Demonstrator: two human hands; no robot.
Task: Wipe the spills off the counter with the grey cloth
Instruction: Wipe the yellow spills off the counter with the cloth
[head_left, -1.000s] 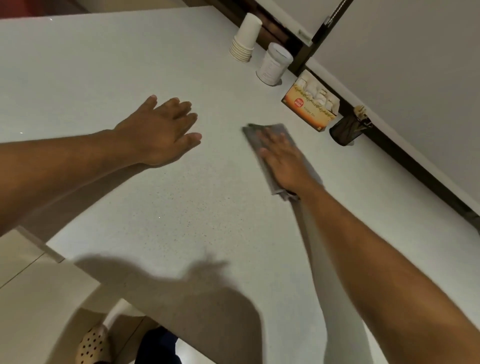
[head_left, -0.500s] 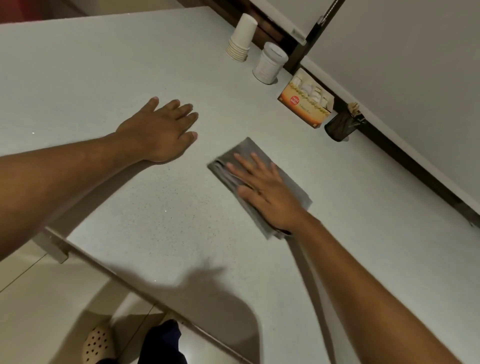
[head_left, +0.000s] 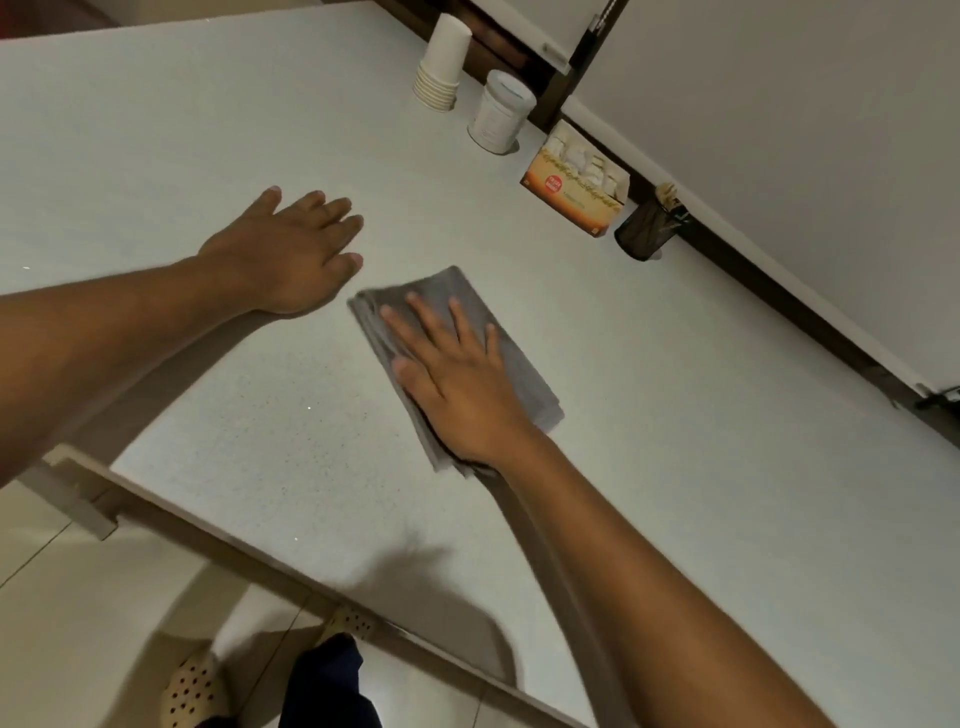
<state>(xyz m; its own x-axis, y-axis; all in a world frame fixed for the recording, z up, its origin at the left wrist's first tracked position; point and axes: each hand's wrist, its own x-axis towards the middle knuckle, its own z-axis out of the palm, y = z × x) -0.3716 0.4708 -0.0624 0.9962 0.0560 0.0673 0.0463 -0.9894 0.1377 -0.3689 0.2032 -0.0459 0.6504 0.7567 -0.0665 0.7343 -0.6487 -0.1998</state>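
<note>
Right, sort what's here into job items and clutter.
Job: folded grey cloth under the flat right hand; speckled white counter; left hand resting on it.

Clutter: stack of white paper cups; white lidded canister; orange cardboard box; black mesh holder.

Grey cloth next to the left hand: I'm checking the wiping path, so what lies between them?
Nothing: the head view shows only bare counter between the left hand and the grey cloth.

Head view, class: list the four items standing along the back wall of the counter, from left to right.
Stack of paper cups → white canister → orange box → black mesh holder.
</note>
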